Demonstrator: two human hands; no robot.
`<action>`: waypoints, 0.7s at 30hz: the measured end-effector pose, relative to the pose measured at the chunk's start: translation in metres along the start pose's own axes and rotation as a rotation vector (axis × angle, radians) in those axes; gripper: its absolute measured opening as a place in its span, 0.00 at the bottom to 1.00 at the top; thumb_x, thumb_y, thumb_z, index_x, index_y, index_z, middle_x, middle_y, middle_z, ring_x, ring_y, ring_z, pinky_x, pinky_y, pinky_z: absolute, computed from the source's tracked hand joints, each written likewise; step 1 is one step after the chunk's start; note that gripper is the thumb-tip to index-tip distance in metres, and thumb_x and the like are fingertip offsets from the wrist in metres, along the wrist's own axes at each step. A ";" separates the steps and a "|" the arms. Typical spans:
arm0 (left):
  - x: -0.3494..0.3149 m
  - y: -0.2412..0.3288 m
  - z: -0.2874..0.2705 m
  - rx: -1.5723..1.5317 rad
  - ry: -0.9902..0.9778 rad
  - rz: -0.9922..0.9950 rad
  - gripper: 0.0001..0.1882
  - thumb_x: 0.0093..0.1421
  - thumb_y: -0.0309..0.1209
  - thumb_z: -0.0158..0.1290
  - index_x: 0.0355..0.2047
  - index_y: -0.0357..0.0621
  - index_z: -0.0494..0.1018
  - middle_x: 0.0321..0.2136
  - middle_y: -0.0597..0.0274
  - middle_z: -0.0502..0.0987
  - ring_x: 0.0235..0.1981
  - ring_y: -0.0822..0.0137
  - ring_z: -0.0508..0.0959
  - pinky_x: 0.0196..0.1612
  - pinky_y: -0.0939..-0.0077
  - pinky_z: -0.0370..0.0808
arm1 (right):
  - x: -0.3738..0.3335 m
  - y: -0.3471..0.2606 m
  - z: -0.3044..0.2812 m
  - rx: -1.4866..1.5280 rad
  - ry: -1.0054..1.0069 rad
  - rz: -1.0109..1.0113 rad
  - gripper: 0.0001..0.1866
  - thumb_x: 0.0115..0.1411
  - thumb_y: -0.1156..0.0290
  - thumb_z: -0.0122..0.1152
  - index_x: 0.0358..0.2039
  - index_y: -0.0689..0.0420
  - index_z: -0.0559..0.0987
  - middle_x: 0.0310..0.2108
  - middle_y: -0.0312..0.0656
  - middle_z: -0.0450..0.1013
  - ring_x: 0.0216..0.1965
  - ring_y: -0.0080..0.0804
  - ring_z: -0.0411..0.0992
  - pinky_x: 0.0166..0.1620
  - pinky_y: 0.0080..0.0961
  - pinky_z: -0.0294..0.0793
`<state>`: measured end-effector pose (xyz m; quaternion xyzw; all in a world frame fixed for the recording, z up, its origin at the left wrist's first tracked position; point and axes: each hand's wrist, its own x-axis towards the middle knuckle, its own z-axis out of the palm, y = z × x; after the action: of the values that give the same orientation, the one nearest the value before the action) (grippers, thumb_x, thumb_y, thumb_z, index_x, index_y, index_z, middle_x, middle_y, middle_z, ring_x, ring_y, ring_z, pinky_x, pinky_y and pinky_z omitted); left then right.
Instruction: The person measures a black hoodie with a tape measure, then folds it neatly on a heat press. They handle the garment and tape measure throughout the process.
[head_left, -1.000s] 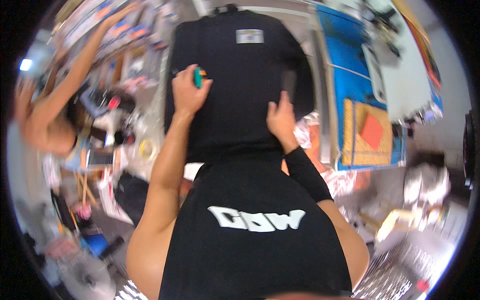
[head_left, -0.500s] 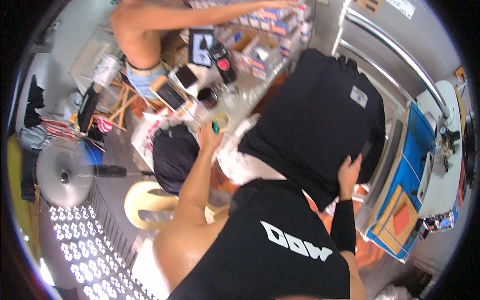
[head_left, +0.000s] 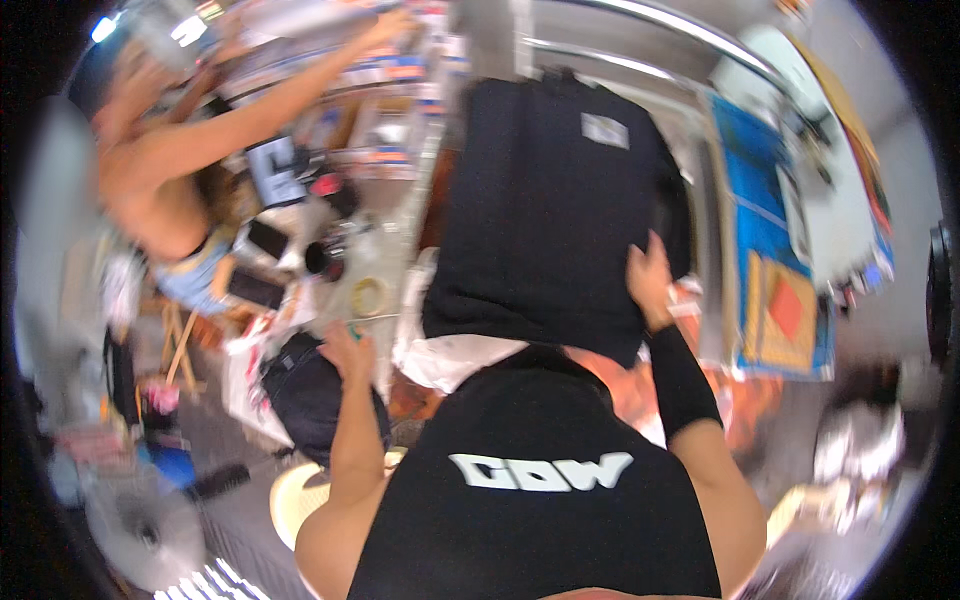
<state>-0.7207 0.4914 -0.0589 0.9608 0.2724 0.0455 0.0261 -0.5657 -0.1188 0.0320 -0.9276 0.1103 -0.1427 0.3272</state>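
A black garment with a small grey label hangs from a metal rail in front of me. My right hand grips its right edge low down; a black sleeve covers that wrist. My left hand is off the cloth, down to the left of the garment's hem, closed around a small teal object. White cloth or plastic bulges out below the garment's hem. My own black top with white lettering fills the lower middle of the view.
Another person at the upper left stretches an arm toward shelves. A cluttered table with a tape roll stands between us. Below are a black bag, a pale stool and a fan. Blue boards lie at right.
My left hand has left the garment's upper left and dropped below its hem, still with the teal object. My right hand stays on the garment's right edge. The view has swung.
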 end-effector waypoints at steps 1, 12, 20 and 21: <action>0.003 0.012 -0.007 0.008 0.051 -0.004 0.33 0.65 0.41 0.58 0.67 0.40 0.68 0.66 0.41 0.70 0.69 0.43 0.66 0.72 0.37 0.55 | -0.002 0.000 -0.001 0.005 -0.003 0.064 0.34 0.69 0.58 0.58 0.69 0.66 0.66 0.62 0.70 0.71 0.64 0.67 0.70 0.66 0.51 0.70; -0.054 0.329 -0.123 -0.716 0.235 1.000 0.12 0.56 0.22 0.61 0.42 0.43 0.81 0.52 0.53 0.79 0.62 0.47 0.75 0.69 0.41 0.64 | -0.009 -0.006 -0.009 0.002 -0.042 0.160 0.37 0.70 0.52 0.55 0.73 0.57 0.61 0.60 0.67 0.71 0.58 0.67 0.74 0.61 0.52 0.74; -0.089 0.424 -0.104 -0.507 0.012 0.993 0.23 0.63 0.35 0.61 0.58 0.45 0.77 0.63 0.49 0.73 0.69 0.45 0.67 0.74 0.41 0.56 | -0.008 -0.004 -0.012 0.002 -0.100 0.162 0.37 0.72 0.53 0.54 0.74 0.58 0.59 0.59 0.67 0.71 0.58 0.68 0.74 0.60 0.54 0.75; -0.090 0.424 -0.100 -0.516 0.066 1.001 0.24 0.64 0.35 0.61 0.60 0.45 0.76 0.64 0.48 0.72 0.70 0.45 0.66 0.75 0.40 0.55 | -0.009 -0.005 -0.013 -0.003 -0.109 0.176 0.37 0.72 0.53 0.54 0.74 0.58 0.59 0.59 0.67 0.71 0.57 0.68 0.74 0.60 0.54 0.75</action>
<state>-0.5861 0.0858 0.0661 0.9333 -0.2359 0.1476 0.2270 -0.5775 -0.1194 0.0432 -0.9211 0.1737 -0.0627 0.3428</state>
